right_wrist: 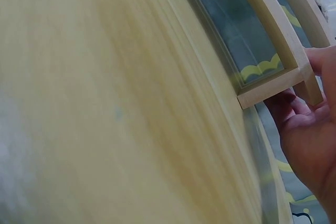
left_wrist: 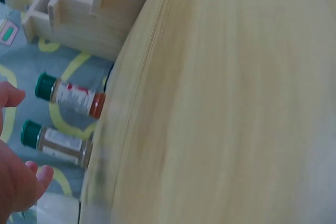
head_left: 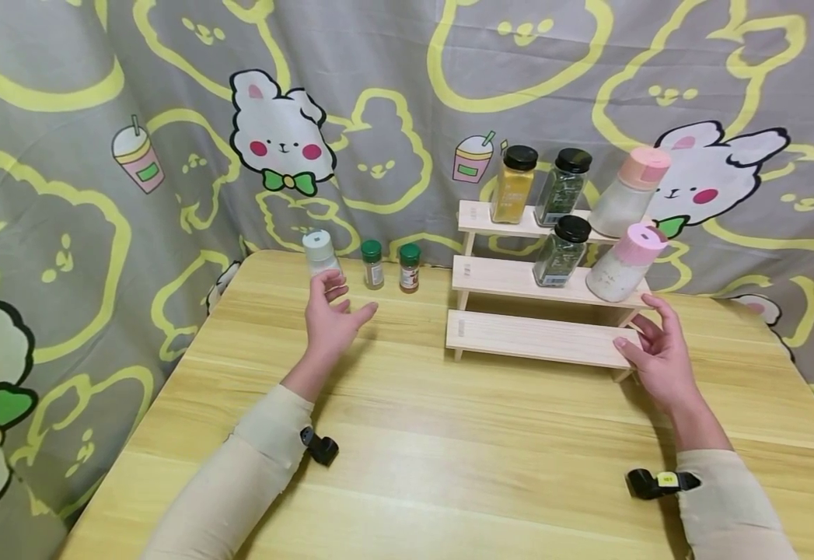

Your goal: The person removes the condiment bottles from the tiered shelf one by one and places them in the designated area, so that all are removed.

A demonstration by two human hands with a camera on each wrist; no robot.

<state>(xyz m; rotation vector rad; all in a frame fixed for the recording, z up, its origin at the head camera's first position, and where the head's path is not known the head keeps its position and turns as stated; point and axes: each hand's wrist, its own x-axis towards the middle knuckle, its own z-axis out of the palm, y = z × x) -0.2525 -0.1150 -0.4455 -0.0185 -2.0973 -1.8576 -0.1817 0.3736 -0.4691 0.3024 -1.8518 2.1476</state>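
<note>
My left hand point(head_left: 330, 320) is at a shaker with a pale grey-green cap point(head_left: 319, 244) at the table's back left, fingers in front of its lower part and thumb spread away. Close to its right stand two small green-capped spice jars, one point(head_left: 374, 272) beside the other point(head_left: 410, 274). With thumb on the bottom tier's end and fingers behind, my right hand point(head_left: 667, 372) grips a three-tier wooden rack point(head_left: 539, 339). In the right wrist view the fingers pass behind the rack's side frame point(right_wrist: 283, 90) and are partly hidden.
The top tier carries a yellow spice jar point(head_left: 511, 190), a black-capped herb jar point(head_left: 564, 190) and a peach-capped shaker point(head_left: 632, 194). On the middle tier are another herb jar point(head_left: 560, 257) and a pink-capped shaker point(head_left: 618, 272). A patterned curtain point(head_left: 379, 62) hangs behind the wooden table point(head_left: 434, 451).
</note>
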